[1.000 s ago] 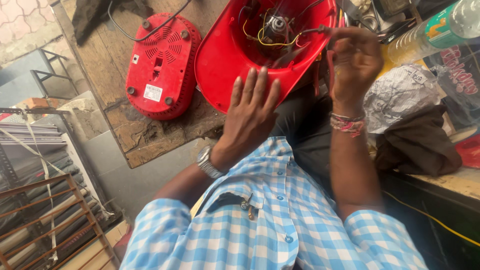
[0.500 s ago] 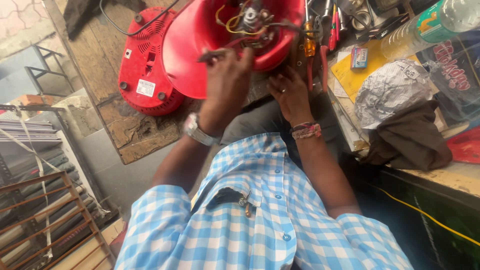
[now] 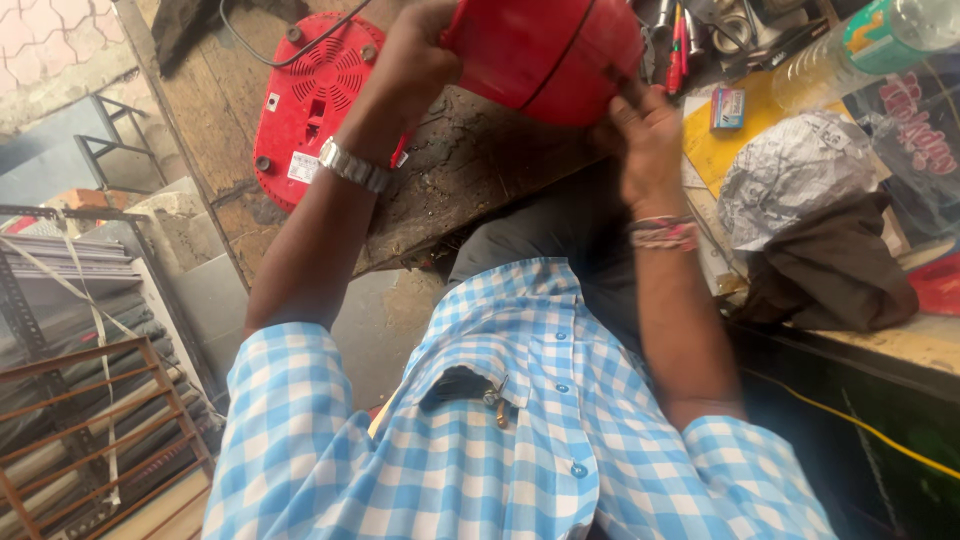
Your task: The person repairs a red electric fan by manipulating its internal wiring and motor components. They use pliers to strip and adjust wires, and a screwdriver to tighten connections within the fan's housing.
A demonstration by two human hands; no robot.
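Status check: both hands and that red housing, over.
Left hand grips red housing at its left side. Right hand at its lower right edge. Red base plate lies flat on bench, apart.

single head-worn view, looking steeply down along own chest. very close: checked shirt (image 3: 480, 440) fills lower frame, both forearms rise up the middle. left hand (image 3: 415, 55) and right hand (image 3: 645, 130) near top edge, on a red housing (image 3: 545, 50) cropped by the frame. wooden bench (image 3: 460, 170) runs across the top, floor and metal rack (image 3: 90, 420) at left. no second view to overlap.
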